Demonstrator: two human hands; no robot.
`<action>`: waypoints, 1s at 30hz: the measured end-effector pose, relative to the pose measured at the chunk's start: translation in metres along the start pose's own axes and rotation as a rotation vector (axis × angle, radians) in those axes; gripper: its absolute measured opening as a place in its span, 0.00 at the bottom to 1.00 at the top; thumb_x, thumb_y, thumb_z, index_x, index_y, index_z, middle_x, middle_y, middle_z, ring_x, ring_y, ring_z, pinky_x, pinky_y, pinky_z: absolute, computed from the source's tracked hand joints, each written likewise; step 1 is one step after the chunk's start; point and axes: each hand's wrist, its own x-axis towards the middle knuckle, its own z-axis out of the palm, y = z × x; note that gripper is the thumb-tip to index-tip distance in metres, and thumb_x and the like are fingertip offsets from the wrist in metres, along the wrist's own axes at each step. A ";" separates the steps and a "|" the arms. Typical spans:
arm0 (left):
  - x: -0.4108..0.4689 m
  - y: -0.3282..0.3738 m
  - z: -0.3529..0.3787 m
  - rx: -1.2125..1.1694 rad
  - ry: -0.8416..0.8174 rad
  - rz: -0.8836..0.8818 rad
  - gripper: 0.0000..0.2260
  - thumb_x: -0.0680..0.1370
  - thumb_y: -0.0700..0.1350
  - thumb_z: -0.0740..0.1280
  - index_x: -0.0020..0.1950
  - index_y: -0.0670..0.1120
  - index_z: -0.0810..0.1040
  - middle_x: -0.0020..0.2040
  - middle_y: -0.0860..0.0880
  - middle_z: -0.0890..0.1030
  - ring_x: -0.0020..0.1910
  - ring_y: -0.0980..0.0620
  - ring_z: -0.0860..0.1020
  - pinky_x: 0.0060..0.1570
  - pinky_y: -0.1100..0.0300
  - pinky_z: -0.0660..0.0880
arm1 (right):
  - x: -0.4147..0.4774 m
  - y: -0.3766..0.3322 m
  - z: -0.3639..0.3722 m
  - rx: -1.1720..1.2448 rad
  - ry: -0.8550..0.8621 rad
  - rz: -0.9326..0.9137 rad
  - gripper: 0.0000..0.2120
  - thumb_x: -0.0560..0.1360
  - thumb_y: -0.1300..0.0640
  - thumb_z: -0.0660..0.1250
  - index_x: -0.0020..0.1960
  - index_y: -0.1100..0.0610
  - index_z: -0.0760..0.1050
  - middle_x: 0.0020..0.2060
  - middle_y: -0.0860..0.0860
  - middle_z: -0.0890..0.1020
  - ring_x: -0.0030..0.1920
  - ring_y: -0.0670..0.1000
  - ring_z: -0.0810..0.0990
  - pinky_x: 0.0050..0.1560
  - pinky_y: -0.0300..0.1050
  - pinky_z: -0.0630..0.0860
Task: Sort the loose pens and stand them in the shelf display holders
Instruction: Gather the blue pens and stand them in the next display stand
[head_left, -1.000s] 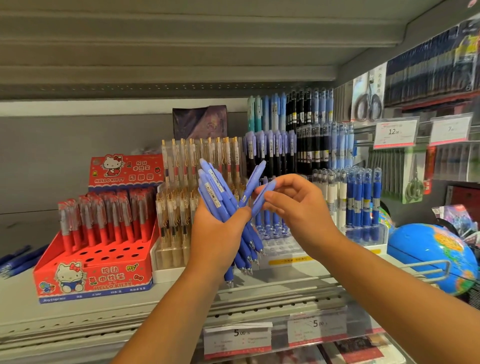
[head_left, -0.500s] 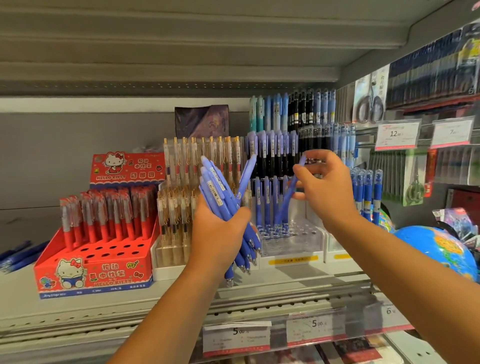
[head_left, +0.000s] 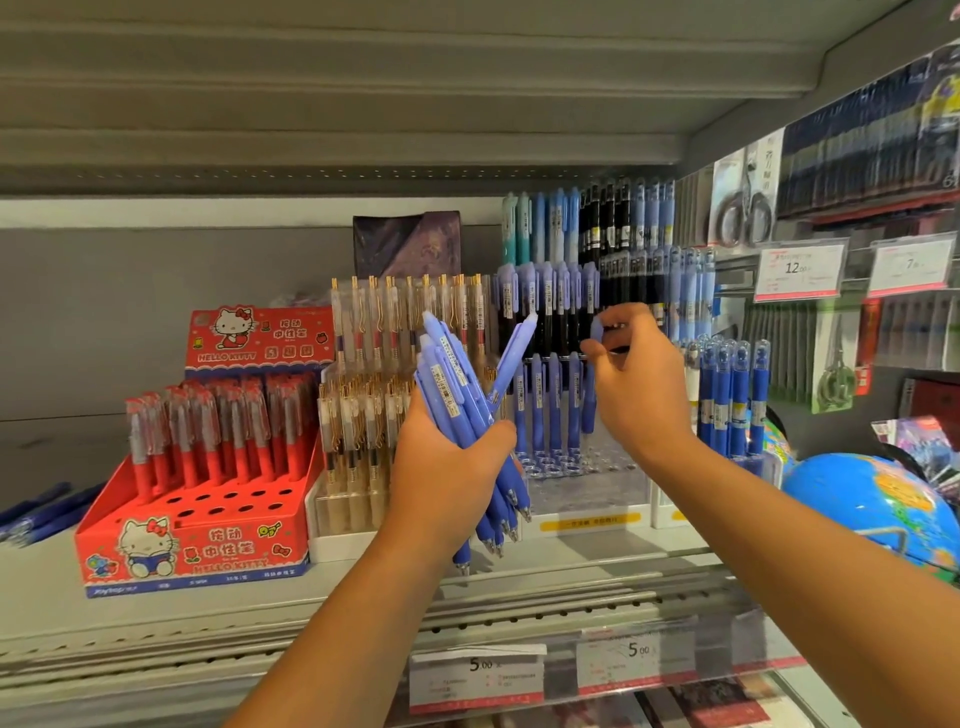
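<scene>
My left hand (head_left: 447, 467) grips a bundle of periwinkle-blue pens (head_left: 457, 384), tips pointing down, in front of the shelf. My right hand (head_left: 636, 379) pinches one blue pen (head_left: 592, 384) near its top and holds it upright at the right end of a row of matching pens (head_left: 545, 410). That row stands in a clear tiered holder (head_left: 587, 488), whose front holes (head_left: 550, 462) stand open. The pen's tip is low, near the holder's holes; I cannot tell whether it sits in one.
A red Hello Kitty pen box (head_left: 197, 540) stands at left, a gold-clip pen holder (head_left: 358, 415) beside it. Dark blue capped pens (head_left: 732, 405) and a globe (head_left: 872, 509) are at right. Loose blue pens (head_left: 36, 512) lie at far left. Price tags (head_left: 478, 675) line the shelf edge.
My right hand drew one pen from the bundle, carried it up and right to the clear holder, and has now brought it upright beside the standing row. My left hand stayed put.
</scene>
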 end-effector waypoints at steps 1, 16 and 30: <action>0.000 0.000 0.000 -0.002 -0.002 0.001 0.18 0.77 0.41 0.72 0.63 0.53 0.72 0.46 0.54 0.80 0.39 0.62 0.81 0.34 0.67 0.76 | 0.000 0.000 0.000 -0.019 0.002 -0.010 0.07 0.80 0.61 0.65 0.56 0.53 0.70 0.42 0.42 0.76 0.44 0.48 0.77 0.43 0.44 0.74; -0.001 0.002 0.001 -0.039 -0.011 0.029 0.14 0.77 0.40 0.72 0.55 0.56 0.73 0.43 0.54 0.80 0.37 0.62 0.81 0.30 0.72 0.75 | 0.001 0.012 0.008 -0.588 -0.325 0.018 0.24 0.75 0.74 0.63 0.69 0.63 0.63 0.60 0.62 0.76 0.52 0.61 0.81 0.46 0.56 0.79; -0.002 0.004 0.001 -0.063 -0.007 0.010 0.16 0.76 0.40 0.72 0.56 0.58 0.73 0.42 0.55 0.80 0.37 0.61 0.81 0.29 0.70 0.76 | -0.012 0.003 0.000 -0.843 -0.321 -0.081 0.19 0.81 0.58 0.60 0.70 0.60 0.64 0.55 0.56 0.79 0.47 0.60 0.79 0.34 0.49 0.66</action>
